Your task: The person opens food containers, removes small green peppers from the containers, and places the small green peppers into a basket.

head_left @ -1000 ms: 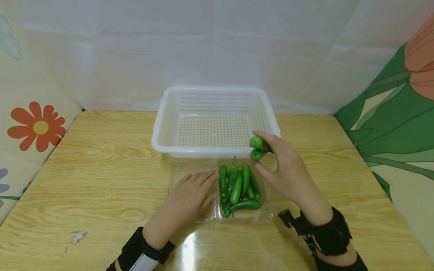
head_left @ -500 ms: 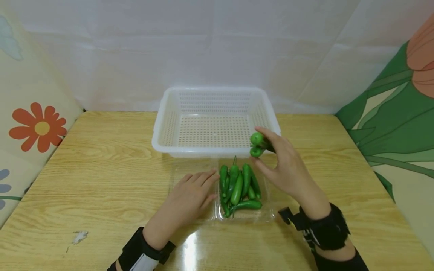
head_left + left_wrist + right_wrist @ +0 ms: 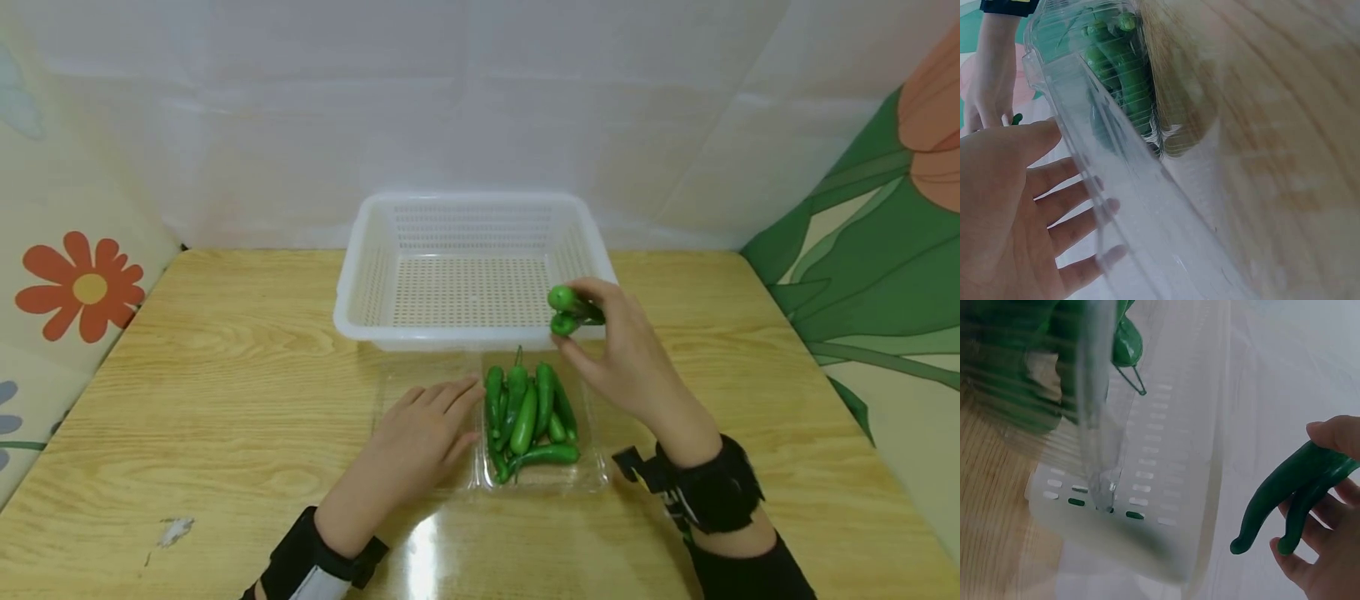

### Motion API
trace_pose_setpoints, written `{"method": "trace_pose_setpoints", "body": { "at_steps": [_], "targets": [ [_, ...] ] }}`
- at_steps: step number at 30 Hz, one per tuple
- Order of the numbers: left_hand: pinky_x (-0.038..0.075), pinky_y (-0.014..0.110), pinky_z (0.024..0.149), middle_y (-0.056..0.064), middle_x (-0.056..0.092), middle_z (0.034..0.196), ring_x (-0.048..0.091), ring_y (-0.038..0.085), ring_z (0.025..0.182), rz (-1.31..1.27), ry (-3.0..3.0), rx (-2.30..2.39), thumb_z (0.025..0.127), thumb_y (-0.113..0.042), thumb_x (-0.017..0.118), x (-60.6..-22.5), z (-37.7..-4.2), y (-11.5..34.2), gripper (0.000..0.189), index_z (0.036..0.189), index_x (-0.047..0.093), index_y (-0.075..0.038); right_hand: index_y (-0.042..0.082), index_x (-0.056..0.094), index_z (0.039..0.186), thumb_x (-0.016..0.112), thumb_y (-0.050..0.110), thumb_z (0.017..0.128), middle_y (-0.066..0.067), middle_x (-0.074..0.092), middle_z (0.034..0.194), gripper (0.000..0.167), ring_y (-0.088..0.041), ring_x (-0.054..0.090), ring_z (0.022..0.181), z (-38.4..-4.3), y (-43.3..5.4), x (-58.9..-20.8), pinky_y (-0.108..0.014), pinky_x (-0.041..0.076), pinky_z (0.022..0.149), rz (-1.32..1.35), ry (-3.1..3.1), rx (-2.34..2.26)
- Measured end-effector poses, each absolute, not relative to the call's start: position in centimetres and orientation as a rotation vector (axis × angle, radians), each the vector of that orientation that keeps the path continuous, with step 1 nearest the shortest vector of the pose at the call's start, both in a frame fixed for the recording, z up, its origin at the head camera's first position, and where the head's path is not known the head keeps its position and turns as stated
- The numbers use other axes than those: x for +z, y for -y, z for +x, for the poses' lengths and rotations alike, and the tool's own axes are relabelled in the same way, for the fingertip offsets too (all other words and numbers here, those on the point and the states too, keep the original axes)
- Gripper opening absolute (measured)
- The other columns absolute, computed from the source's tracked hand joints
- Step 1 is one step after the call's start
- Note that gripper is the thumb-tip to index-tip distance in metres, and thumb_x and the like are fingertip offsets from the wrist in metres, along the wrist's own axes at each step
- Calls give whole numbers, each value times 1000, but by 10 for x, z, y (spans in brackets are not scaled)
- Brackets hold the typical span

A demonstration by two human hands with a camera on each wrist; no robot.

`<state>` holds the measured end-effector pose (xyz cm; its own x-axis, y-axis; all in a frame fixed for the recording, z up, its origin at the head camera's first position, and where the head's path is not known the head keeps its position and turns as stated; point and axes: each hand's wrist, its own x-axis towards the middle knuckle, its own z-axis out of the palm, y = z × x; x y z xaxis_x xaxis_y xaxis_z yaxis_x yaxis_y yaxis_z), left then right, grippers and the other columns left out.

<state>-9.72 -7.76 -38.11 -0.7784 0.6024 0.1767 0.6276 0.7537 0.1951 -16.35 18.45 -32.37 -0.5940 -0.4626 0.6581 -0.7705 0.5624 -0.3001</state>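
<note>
My right hand pinches two green chili peppers between thumb and fingers. They hang over the front right corner of the white basket, above its rim. Several more green chili peppers lie in the right half of a clear plastic clamshell box in front of the basket. My left hand lies over the box's left half with its fingers fairly straight. In the left wrist view its fingertips touch the clear plastic wall and show through it.
The slotted white basket stands at the back middle of the wooden table, near a white cloth backdrop. Flower-printed panels flank the table. A worn patch marks the table at front left.
My right hand has moved a little away from me, carrying the two chili peppers further over the basket's front right corner. The left hand has stayed on the box.
</note>
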Motion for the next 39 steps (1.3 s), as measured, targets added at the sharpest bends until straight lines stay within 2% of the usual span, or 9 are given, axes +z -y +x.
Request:
{"method": "trace_pose_setpoints", "body": {
  "at_steps": [5,10,17,27,39],
  "targets": [
    [43,51,106,10,48,149,50,29,130,-1002,2831,-386,100,-39,57,-381,-97,78,56,145,49,-8,-13,43,129,80,-5,75,-23,59,110,66,-36,57,95,-173,-187,-326,-51,46,91,963,2312,712],
    [43,50,106,9,47,149,50,29,130,-998,2839,-382,100,-39,57,-380,-98,78,56,146,48,-8,-12,43,130,79,-4,78,-26,57,112,64,-39,56,99,-179,-189,-329,-51,47,90,925,2346,671],
    [39,51,109,8,43,153,47,29,134,-996,2886,-355,102,-42,51,-380,-98,76,57,148,45,-9,-11,43,130,79,-2,78,-27,57,116,64,-41,54,104,-183,-189,-333,-53,43,94,849,2383,637],
    [39,51,109,8,43,153,46,28,134,-993,2887,-354,102,-41,52,-380,-98,77,56,148,45,-9,-11,46,131,79,-1,78,-25,57,123,64,-42,52,114,-188,-186,-340,-55,38,102,805,2419,595],
    [41,50,108,8,45,151,48,27,133,-998,2864,-329,101,-40,53,-380,-98,77,55,146,47,-8,-9,45,137,76,2,82,-26,57,127,64,-43,52,116,-187,-188,-339,-56,37,104,723,2516,585]
  ]
}}
